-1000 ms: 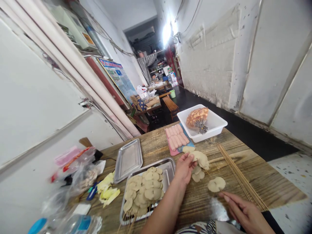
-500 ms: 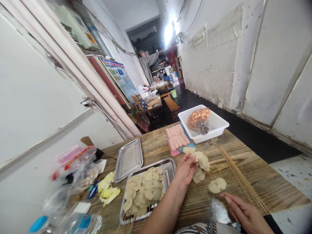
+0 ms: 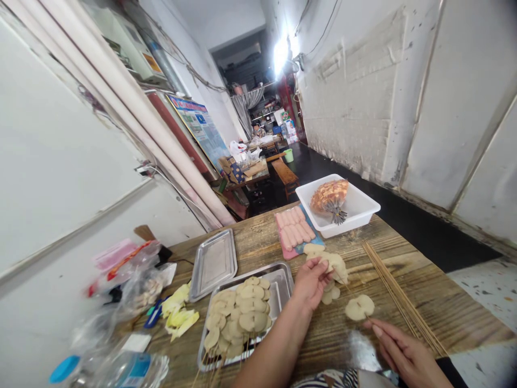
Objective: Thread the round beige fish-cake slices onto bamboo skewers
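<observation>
My left hand (image 3: 311, 283) rests on the wooden table (image 3: 404, 269) with its fingers curled onto a pile of pale round slices (image 3: 333, 265). My right hand (image 3: 404, 353) lies at the near edge, fingers pinched on a thin bamboo skewer whose far end carries two pale slices (image 3: 359, 307). A steel tray (image 3: 278, 280) to the left of my left arm holds several skewers of the same slices (image 3: 238, 315).
A bundle of bare bamboo skewers (image 3: 398, 296) lies to the right. Pink sausages (image 3: 294, 230) and a white tub (image 3: 359, 202) with skewered food stand further back. An empty steel tray (image 3: 213, 263), yellow scraps (image 3: 177, 315), plastic bags and a bottle (image 3: 113, 372) crowd the left.
My left hand has slid slightly forward onto the slice pile. The right hand has hardly moved with its skewer.
</observation>
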Demonstrator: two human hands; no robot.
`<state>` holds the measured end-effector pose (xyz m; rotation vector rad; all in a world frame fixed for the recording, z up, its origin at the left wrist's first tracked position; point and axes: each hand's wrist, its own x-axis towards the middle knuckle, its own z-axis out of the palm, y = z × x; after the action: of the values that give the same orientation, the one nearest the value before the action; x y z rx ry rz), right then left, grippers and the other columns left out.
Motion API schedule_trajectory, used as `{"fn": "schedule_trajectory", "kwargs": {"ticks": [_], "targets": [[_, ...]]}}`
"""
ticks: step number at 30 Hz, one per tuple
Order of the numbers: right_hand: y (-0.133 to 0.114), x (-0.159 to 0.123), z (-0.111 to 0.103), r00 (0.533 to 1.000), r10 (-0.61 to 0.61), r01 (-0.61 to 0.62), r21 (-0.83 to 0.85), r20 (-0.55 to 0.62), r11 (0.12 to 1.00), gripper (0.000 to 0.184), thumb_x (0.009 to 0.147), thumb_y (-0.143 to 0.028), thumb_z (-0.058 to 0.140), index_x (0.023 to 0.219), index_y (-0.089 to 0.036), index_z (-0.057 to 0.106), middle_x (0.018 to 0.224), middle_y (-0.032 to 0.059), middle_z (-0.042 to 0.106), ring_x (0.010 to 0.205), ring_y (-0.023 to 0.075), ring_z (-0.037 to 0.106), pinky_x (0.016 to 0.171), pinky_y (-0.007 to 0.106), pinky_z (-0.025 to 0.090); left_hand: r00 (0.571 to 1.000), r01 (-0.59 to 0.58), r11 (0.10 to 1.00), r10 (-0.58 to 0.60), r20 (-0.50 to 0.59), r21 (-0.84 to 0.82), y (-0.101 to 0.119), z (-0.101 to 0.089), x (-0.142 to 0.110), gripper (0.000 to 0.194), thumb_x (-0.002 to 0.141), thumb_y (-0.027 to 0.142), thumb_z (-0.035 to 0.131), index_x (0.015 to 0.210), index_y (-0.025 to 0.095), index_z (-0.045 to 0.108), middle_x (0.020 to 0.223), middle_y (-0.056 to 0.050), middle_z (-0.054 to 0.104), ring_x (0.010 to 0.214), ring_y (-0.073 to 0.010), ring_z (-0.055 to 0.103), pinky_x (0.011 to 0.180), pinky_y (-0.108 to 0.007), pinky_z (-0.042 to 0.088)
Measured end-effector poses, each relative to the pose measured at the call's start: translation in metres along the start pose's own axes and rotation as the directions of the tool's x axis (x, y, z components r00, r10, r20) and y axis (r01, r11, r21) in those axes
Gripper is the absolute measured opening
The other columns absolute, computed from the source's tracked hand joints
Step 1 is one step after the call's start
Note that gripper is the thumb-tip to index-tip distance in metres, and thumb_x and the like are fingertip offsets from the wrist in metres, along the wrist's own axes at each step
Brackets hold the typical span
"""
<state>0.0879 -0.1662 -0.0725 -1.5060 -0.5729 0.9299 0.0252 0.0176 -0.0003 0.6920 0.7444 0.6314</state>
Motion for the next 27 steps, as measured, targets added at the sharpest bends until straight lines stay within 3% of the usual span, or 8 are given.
{"fn": "schedule_trajectory", "kwargs": {"ticks": [4,8,21,27], "targets": [[-0.002,0.0,-0.006,0.997,0.021,-0.018,-0.048,0.076,0.999,0.045,0.073,-0.055,0.053,0.096,-0.02,0.069,0.062,0.001,0.063,0.042,0.0112,0.043,0.04,0.021,0.035,0.997,-0.076,0.996,0.077,-0.023,0.036,-0.001,0.0,0.0,0.026,0.06,0.018,0.073,0.079,0.011,0.058,0.076,-0.005,0.061,0.061,-0.0098,0.058,0.057,-0.021,0.047],[-0.002,0.0,-0.008,0.999,0.016,-0.016,-0.007,0.05,1.0,0.041,0.073,-0.053,0.055,0.095,-0.022,0.07,0.076,0.0026,0.068,0.044,0.0111,0.045,0.042,0.021,0.038,0.995,-0.094,0.994,0.095,-0.023,0.057,-0.001,0.0,-0.001,0.031,0.056,0.023,0.075,0.079,0.011,0.059,0.077,-0.005,0.061,0.061,-0.0102,0.058,0.058,-0.022,0.046],[-0.007,-0.001,-0.014,0.991,-0.02,0.028,-0.054,0.135,0.998,0.037,0.075,-0.05,0.054,0.094,-0.023,0.071,0.076,0.0028,0.07,0.05,0.0143,0.054,0.048,0.022,0.045,0.985,-0.172,0.972,0.175,-0.005,0.162,-0.004,0.001,-0.004,0.035,0.053,0.03,0.076,0.077,0.009,0.06,0.069,-0.004,0.062,0.058,-0.01,0.056,0.06,-0.023,0.043],[-0.014,-0.003,-0.01,0.994,-0.016,0.021,-0.044,0.11,0.999,0.043,0.077,-0.054,0.05,0.099,-0.022,0.069,0.063,0.0011,0.067,0.041,0.0121,0.048,0.04,0.02,0.04,0.976,-0.211,0.953,0.217,-0.001,0.218,-0.007,0.001,-0.005,0.035,0.053,0.031,0.076,0.076,0.009,0.062,0.067,-0.006,0.063,0.058,-0.0112,0.056,0.061,-0.024,0.043]]}}
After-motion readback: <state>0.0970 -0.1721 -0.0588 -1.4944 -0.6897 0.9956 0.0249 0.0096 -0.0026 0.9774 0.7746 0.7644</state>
